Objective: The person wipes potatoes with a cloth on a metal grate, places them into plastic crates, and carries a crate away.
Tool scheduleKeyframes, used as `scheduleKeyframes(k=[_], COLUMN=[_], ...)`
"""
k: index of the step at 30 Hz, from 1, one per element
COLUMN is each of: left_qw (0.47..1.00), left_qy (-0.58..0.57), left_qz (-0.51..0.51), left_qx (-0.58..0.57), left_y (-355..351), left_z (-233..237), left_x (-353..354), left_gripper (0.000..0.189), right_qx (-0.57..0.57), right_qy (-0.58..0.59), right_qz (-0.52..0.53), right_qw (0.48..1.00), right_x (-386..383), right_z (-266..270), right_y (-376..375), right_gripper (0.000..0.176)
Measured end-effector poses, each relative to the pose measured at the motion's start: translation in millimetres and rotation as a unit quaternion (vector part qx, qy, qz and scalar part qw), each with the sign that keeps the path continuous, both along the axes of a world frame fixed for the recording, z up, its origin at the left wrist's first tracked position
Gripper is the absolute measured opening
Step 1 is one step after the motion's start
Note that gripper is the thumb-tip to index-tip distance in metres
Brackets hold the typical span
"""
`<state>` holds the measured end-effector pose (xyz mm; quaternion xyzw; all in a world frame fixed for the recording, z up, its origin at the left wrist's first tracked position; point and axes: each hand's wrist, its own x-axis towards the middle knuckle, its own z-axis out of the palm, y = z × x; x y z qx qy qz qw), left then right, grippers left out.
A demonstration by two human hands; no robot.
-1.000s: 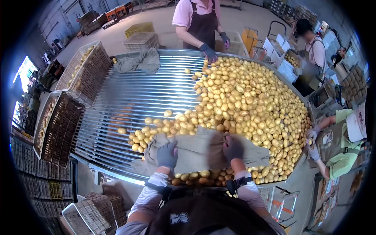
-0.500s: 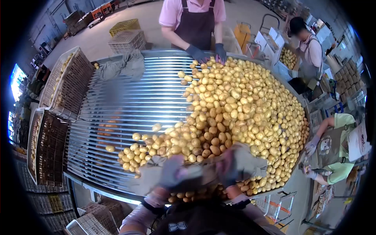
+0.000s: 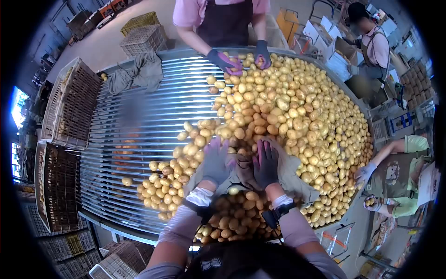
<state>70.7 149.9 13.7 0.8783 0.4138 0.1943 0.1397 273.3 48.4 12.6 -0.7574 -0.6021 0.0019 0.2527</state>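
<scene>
A grey cloth (image 3: pixel 293 179) is spread over part of the pile of potatoes (image 3: pixel 306 116) on the slatted metal table. My left hand (image 3: pixel 215 162), in a grey and purple glove, lies flat on the cloth's left part with its fingers stretched forward. On the right part my right hand (image 3: pixel 266 163), gloved alike, also rests flat with fingers extended. Folds of cloth bunch up between the two hands. Nearer my body, more potatoes (image 3: pixel 234 216) lie in shadow at the table edge.
Across the slatted table (image 3: pixel 134 107), a person's gloved hands (image 3: pixel 227 63) handle potatoes. Another grey cloth (image 3: pixel 141 74) lies on the far edge. Plastic crates (image 3: pixel 76 107) stand along the left side. Another person's gloved hand (image 3: pixel 365 173) is at the right edge.
Both hands have moved forward over the potatoes with the cloth, and their fingers now lie extended. Potatoes near me are uncovered. The person opposite has lifted both hands slightly.
</scene>
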Motion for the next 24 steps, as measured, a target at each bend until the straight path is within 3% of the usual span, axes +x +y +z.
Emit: scheduleKeyframes(k=[3, 4, 6, 8, 9, 11, 12, 13, 15, 17, 20, 21, 23, 24], left_qw=[0.995, 0.987, 0.990, 0.992, 0.991, 0.998, 0.999, 0.996, 0.986, 0.990, 0.992, 0.989, 0.985, 0.950], left_qy=[-0.094, -0.163, -0.143, -0.123, -0.130, -0.008, 0.028, 0.071, 0.136, 0.076, 0.045, 0.044, -0.010, -0.212], left_qz=[-0.038, -0.009, 0.009, 0.029, 0.027, -0.015, -0.021, -0.005, 0.014, 0.010, 0.024, 0.025, 0.065, 0.047], left_qx=[-0.018, 0.011, -0.014, -0.021, -0.011, -0.059, -0.030, -0.056, -0.091, -0.122, -0.113, -0.139, -0.157, -0.222], left_y=[5.9, 10.6, 19.9, 21.3, 22.5, 21.0, 21.6, 23.1, 28.8, 28.3, 20.1, 19.7, 21.0, 25.0], left_z=[0.8, 0.3, 15.3, 33.1, 27.5, 14.0, 19.0, 25.4, 41.9, 42.5, 36.7, 34.7, 24.3, -3.2], left_x=[-8.8, -3.1, 6.3, 19.8, 24.3, 34.7, 39.3, 41.7, 50.9, 53.4, 55.3, 52.6, 51.9, 51.1], left_gripper=[0.074, 0.061, 0.053, 0.032, 0.032, 0.047, 0.051, 0.052, 0.050, 0.041, 0.038, 0.038, 0.035, 0.033], right_qx=[0.055, 0.061, 0.080, 0.107, 0.128, 0.150, 0.069, -0.009, 0.004, -0.014, 0.213, 0.220, 0.233, 0.220], right_qy=[0.032, 0.031, 0.114, 0.093, 0.077, 0.038, 0.037, 0.036, 0.034, 0.055, 0.145, 0.142, 0.270, 0.265], right_qz=[0.015, 0.015, 0.000, -0.025, -0.049, -0.083, -0.101, -0.123, -0.121, -0.091, -0.079, -0.085, -0.084, -0.069], right_qw=[0.998, 0.998, 0.990, 0.990, 0.988, 0.984, 0.992, 0.992, 0.992, 0.994, 0.963, 0.961, 0.930, 0.936], right_x=[-3.6, -6.6, -8.7, -12.9, -15.2, -18.5, -18.2, -17.7, -9.6, 0.0, -2.8, -2.1, -6.9, -8.4], right_z=[2.2, 3.5, 7.7, 4.5, 10.4, 21.0, 23.2, 25.8, 28.5, 30.5, 45.7, 39.1, 24.9, 26.0], right_y=[-15.6, -23.5, -41.0, -55.3, -56.3, -60.4, -65.3, -69.9, -73.7, -84.2, -117.7, -125.1, -145.5, -158.6], right_gripper=[0.062, 0.062, 0.058, 0.056, 0.054, 0.049, 0.042, 0.035, 0.028, 0.017, 0.018, 0.018, 0.020, 0.022])
